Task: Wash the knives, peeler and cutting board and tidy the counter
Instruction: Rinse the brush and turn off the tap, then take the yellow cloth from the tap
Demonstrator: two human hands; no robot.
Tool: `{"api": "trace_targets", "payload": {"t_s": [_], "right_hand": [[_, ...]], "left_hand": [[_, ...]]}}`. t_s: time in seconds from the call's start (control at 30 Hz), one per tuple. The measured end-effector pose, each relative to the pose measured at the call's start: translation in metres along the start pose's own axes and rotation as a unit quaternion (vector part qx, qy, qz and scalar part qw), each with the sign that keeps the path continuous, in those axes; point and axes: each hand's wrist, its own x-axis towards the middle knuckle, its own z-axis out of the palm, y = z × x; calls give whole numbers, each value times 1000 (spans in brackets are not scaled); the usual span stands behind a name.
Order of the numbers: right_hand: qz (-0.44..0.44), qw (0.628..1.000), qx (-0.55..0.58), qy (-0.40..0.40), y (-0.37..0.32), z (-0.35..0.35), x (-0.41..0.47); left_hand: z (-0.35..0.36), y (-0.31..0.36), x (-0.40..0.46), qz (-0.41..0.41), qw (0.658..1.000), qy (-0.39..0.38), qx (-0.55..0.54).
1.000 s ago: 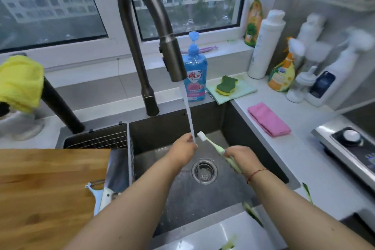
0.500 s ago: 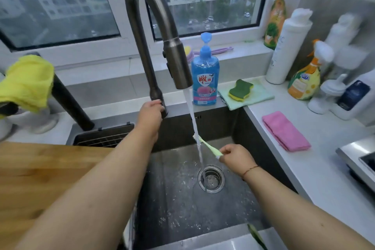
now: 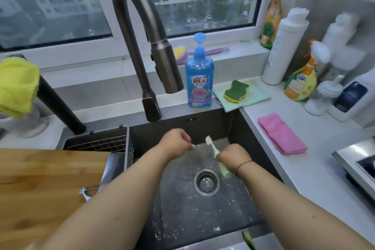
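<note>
Over the sink (image 3: 233,124), the right hand (image 3: 233,155) grips a green toothbrush (image 3: 215,151) bristles-up, the left hand (image 3: 175,145), fingers curled, sits just beside the bristles, and the cutting board (image 3: 46,184) spans the left counter.

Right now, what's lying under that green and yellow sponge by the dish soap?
The sponge lies on a pale green cloth spread flat on the counter corner beside the sink. Whatever sits beneath the cloth is covered.
</note>
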Motion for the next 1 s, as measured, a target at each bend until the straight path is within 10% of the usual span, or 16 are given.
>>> {"api": "trace_targets", "payload": {"t_s": [0.2, 0.7, 1.0], "right_hand": [[55, 934, 352, -8, 0, -13, 14], [115, 853, 484, 157, -1, -106, 106], [61, 938, 334, 67, -7, -104, 100]], "left_hand": [[47, 32, 5, -56, 966, -154, -202], [80, 99, 62, -47, 894, -95, -436], [74, 80, 63, -69, 928, -59, -361]]}}
